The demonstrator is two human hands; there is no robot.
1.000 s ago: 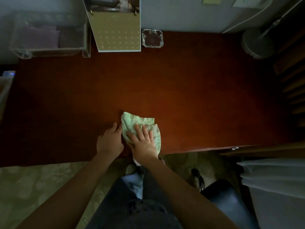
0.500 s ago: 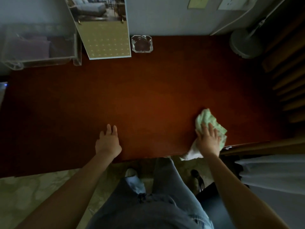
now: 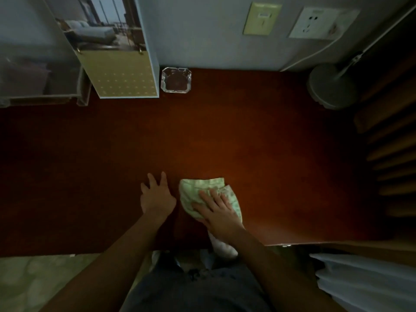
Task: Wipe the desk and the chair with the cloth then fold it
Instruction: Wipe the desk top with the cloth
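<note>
The person is wiping the tabletop (image 3: pixel 225 136). The right hand (image 3: pixel 219 211) lies flat with spread fingers on the green cloth (image 3: pixel 198 190). The left hand (image 3: pixel 156 195), just beside the cloth, rests open on the wood. Next, the wiping probably needs long pushes toward the far side.

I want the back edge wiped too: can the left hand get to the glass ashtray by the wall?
Probably yes. The left hand lies flat and empty on the desk, and only bare wood shows between it and the glass ashtray. It looks a long stretch, though.
</note>
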